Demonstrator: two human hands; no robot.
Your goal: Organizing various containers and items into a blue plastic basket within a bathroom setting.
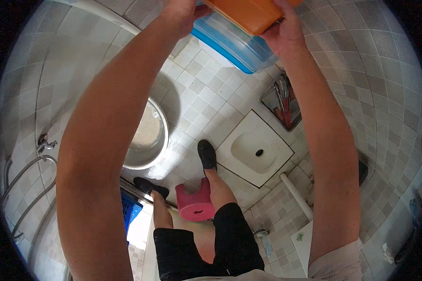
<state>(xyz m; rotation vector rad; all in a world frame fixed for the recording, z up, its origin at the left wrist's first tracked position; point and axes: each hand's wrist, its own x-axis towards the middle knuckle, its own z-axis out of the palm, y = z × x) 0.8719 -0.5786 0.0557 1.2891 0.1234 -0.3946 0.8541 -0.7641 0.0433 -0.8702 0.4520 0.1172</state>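
Note:
At the top of the head view, my arms reach up to an orange plastic container, partly cut off by the picture's edge. Its near right corner is gripped by my right hand, thumb along the side. My left hand closes around its left end; some of those fingers are out of the picture. Directly below the orange container, overlapped by it, is a clear plastic box with a blue rim. Whether the two touch, I cannot tell.
A squat toilet is set in the tiled floor. Beside it lies a grey tray of tools. A metal basin stands at left, partly behind my arm. Near my feet is a pink stool. A tap with hoses is on the left wall.

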